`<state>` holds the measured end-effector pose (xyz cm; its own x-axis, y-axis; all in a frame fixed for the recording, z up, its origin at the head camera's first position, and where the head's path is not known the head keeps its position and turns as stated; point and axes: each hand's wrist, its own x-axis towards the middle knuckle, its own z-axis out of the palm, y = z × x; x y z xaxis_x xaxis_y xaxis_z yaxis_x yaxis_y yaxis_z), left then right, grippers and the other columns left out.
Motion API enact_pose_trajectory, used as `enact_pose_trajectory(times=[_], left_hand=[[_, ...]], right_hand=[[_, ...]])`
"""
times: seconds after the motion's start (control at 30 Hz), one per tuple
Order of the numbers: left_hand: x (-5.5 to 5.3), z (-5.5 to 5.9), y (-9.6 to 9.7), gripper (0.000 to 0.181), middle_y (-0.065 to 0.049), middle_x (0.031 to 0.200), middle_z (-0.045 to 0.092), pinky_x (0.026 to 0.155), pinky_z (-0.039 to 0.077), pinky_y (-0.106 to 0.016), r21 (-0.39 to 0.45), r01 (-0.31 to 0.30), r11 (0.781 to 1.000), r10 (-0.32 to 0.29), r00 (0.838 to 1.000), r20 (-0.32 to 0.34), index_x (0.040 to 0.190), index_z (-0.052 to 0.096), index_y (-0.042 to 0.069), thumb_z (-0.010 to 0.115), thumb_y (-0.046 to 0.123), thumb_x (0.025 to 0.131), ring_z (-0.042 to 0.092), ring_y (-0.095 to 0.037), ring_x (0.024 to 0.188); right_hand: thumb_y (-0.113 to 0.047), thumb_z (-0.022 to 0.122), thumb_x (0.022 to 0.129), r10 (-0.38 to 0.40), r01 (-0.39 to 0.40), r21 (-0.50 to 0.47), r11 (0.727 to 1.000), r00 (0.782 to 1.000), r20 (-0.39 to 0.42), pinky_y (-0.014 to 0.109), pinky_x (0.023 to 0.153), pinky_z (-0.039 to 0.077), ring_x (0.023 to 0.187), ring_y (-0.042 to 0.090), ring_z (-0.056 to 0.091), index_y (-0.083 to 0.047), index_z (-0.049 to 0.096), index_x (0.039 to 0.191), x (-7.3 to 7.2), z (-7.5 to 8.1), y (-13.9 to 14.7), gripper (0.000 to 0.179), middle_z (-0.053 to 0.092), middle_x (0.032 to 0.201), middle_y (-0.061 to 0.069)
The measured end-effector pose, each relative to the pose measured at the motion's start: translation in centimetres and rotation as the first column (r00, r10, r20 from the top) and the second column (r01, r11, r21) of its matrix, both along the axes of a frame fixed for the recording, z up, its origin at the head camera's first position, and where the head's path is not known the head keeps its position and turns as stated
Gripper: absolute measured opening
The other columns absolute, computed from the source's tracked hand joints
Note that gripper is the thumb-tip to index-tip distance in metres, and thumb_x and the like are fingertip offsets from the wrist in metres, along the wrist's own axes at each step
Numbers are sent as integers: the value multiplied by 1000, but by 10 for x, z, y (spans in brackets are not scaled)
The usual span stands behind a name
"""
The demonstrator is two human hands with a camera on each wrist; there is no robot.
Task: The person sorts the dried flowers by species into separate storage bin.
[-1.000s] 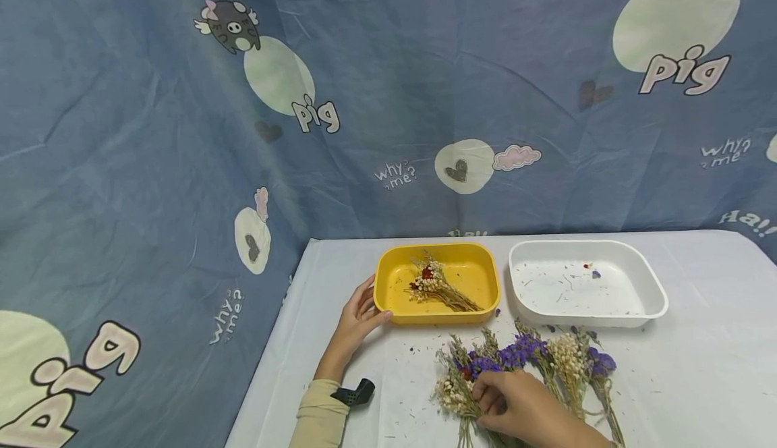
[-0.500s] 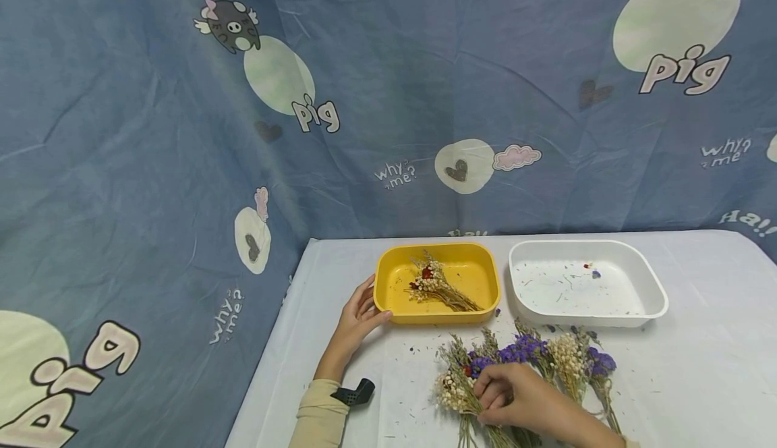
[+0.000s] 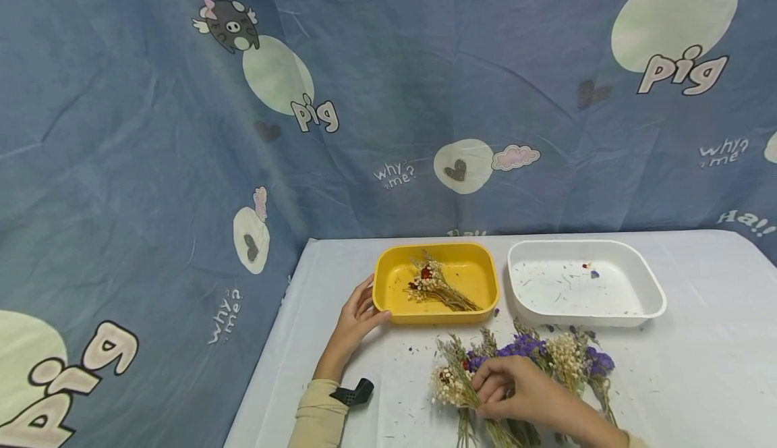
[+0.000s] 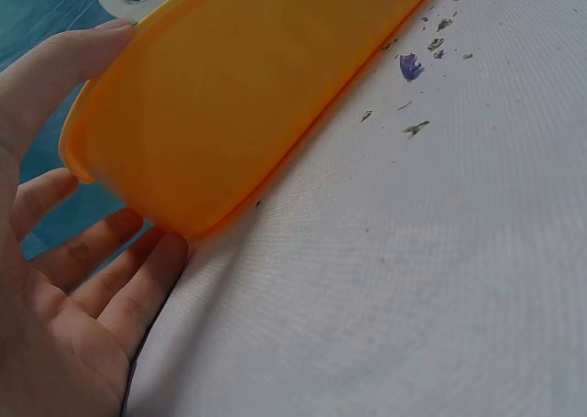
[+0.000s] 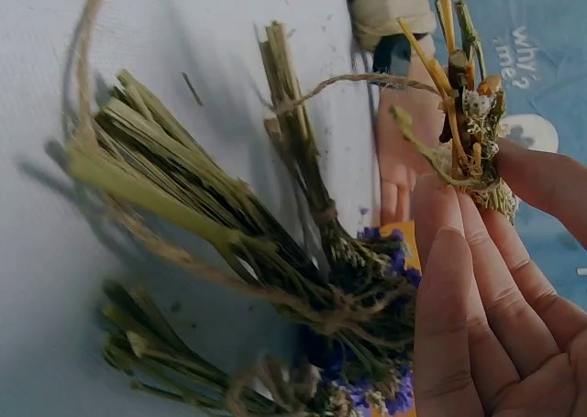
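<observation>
In the head view my left hand (image 3: 357, 318) rests at the near left corner of a yellow tray (image 3: 400, 318). The left wrist view shows the thumb (image 4: 78, 50) on the tray's rim and the fairly straight fingers touching its end wall. A dried flower bunch with cream and red blooms (image 3: 436, 285) lies inside the tray. My right hand (image 3: 523, 388) pinches another dried flower bunch (image 5: 472, 128) by its stems between thumb and fingers. Twine (image 5: 358, 78) trails from that bunch across other stems. Bunches with purple flowers (image 3: 523, 345) lie beside and under the hand.
A white tray (image 3: 585, 319) with bits of petal and leaf stands right of the yellow one. A cream bunch (image 3: 567, 360) and a purple bunch (image 3: 601, 364) lie at the right of the row. Plant crumbs dot the white cloth (image 3: 698, 380); a blue curtain (image 3: 376, 97) hangs behind.
My right hand has risen slightly, and the flower bunch at its fingers has shifted a little left. The left hand and both trays keep their places.
</observation>
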<state>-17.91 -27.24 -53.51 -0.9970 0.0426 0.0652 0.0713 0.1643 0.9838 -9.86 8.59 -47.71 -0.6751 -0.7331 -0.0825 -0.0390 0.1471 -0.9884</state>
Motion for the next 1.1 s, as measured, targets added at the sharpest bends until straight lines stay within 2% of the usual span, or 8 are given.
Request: enact_pose_trajectory(times=[0.43, 0.67, 0.9, 1.1], left_hand=[[0, 0, 1, 86, -12, 153, 52, 108, 52, -21, -9, -11, 1000, 11, 1000, 2, 157, 40, 30, 82, 7, 86, 54, -30, 140], [0, 0, 1, 86, -12, 153, 53, 108, 53, -22, -9, -9, 1000, 9, 1000, -1, 158, 40, 29, 83, 8, 86, 54, -31, 140], [0, 0, 1, 86, -10, 152, 53, 107, 53, -21, -18, -12, 1000, 13, 1000, 10, 157, 40, 32, 83, 10, 86, 55, -29, 140], [0, 0, 1, 86, -11, 153, 53, 108, 53, -21, -15, -7, 1000, 7, 1000, 8, 157, 40, 31, 83, 10, 86, 54, -30, 140]], right_hand=[[-13, 83, 86, -51, 53, 23, 998, 994, -97, 25, 73, 63, 79, 5, 69, 1, 69, 106, -13, 11, 4, 29, 77, 93, 7], [-15, 83, 86, -92, 102, 53, 993, 982, -163, 26, 76, 64, 81, 5, 71, 1, 69, 107, -26, 18, 8, 30, 78, 94, 8], [-17, 82, 88, -124, 141, 93, 986, 978, -169, 25, 77, 63, 85, 9, 74, 1, 67, 112, -41, 29, 10, 34, 79, 98, 10], [-16, 82, 88, -139, 171, 121, 978, 961, -238, 25, 77, 63, 86, 8, 75, 0, 68, 111, -57, 36, 11, 31, 79, 98, 12]])
